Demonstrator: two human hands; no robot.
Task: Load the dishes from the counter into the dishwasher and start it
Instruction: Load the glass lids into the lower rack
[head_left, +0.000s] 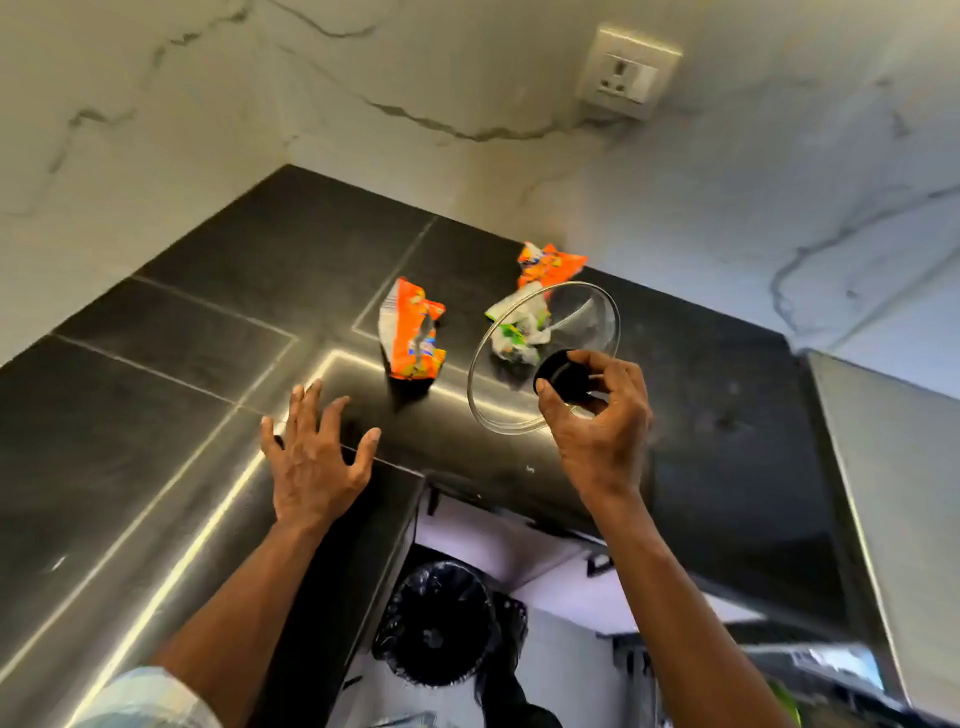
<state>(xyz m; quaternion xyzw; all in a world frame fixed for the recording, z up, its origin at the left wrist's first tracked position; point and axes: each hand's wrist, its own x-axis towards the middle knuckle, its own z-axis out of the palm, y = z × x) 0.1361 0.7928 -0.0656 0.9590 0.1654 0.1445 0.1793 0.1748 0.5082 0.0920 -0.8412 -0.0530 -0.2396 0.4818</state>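
Your dark table (156, 395) runs in an L under a marble-veined wall (467, 78). Below its front edge, in the gap at the inner corner, stands a bin lined with a black bag (431, 623).

The glass lid (571, 322) is off the table, tilted up on edge above its right stretch, near the front edge. Your right hand (602, 421) holds it, with thumb and fingers pinching its black knob (561, 374).

Your left hand (311, 462) is palm down with the fingers spread wide, over the table beside the inner corner. It may be resting there, but the contact is not clear.

Behind the lid, toward the back edge, lie an orange wrapper (413, 338), a second orange wrapper (548, 265) nearer the wall, and a crumpled white-and-green wrapper (519, 332) seen through the glass. A wall socket (626, 70) sits high above them.
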